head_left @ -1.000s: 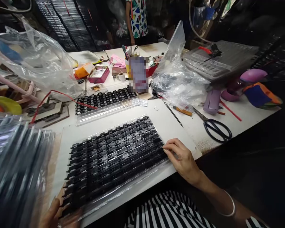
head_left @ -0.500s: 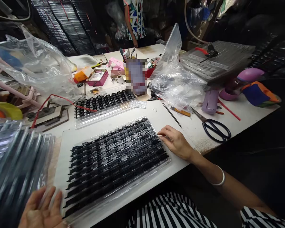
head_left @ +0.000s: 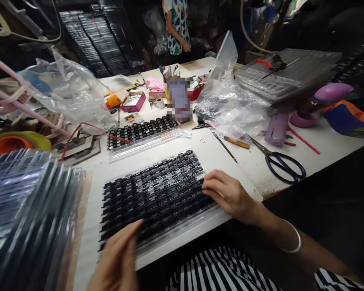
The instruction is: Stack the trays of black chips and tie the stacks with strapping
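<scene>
A clear plastic tray (head_left: pixel 170 236) filled with rows of small black parts (head_left: pixel 157 194) lies on the white table in front of me. My right hand (head_left: pixel 229 194) rests on the tray's right end, fingers curled onto the black parts. My left hand (head_left: pixel 118 262) hovers at the tray's near left corner, fingers stretched out together and slightly blurred, holding nothing. A second, smaller tray of black parts (head_left: pixel 141 131) lies farther back.
A stack of clear trays (head_left: pixel 27 210) fills the left foreground. Black scissors (head_left: pixel 282 163), a thin tool (head_left: pixel 226 147), plastic bags (head_left: pixel 230 101) and a pink box (head_left: pixel 133 101) clutter the table behind. A person in a patterned shirt (head_left: pixel 177 24) stands at the far side.
My left hand has moved right from beside the tray's left edge to its near corner. My right hand has shifted from the tray's far right corner down onto its right end.
</scene>
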Motion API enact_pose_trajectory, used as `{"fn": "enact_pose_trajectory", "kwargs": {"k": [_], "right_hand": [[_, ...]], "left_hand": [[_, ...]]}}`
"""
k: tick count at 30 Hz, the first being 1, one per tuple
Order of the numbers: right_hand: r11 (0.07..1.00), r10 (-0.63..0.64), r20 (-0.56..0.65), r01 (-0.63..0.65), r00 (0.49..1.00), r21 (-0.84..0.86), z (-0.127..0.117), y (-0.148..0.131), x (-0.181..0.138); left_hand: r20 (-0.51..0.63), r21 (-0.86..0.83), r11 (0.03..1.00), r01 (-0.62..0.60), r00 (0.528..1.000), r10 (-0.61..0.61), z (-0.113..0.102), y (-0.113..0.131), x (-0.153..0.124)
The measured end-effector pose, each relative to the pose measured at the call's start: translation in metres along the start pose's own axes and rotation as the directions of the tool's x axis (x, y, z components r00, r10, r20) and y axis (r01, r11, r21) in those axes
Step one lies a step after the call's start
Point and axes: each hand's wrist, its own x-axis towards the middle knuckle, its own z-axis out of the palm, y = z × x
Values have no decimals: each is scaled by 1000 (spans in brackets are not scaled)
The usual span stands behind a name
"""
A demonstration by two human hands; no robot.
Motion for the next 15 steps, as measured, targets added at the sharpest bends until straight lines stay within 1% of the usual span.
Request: {"fn": "enact_pose_trajectory", "kwargs": {"k": [1, 2, 4, 5, 7, 10, 12, 15], "right_hand": [[999, -43, 28, 43, 999, 7, 1, -11, -3], [997, -82, 60, 82, 995, 7, 2, -20, -6], [991, -134, 102, 134, 986, 1, 2, -34, -10], [990, -141, 112, 141, 984, 3, 2, -38, -12], [991, -136, 126, 134, 983, 23, 2, -42, -13], [990, -127, 150, 115, 981, 85, 3, -41, -12], [988, -114, 167, 93, 979, 126, 3, -40, -12], [983, -88, 187, 55, 978, 175, 4, -39, -15]], "left_hand": [[40, 60, 997, -58, 998, 55, 18, 12, -2], [124, 58, 994, -91, 989, 83, 34, 23, -3], [289, -1, 990, -142, 948, 136, 59, 34, -2], [353, -28, 986, -163, 921, 163, 66, 35, -1], [430, -39, 972, -230, 874, 224, 71, 33, -1], [481, -11, 939, -343, 822, 306, 66, 29, -4], [516, -5, 925, -379, 792, 327, 62, 29, -7], [554, 11, 910, -415, 760, 340, 61, 32, -10]]}}
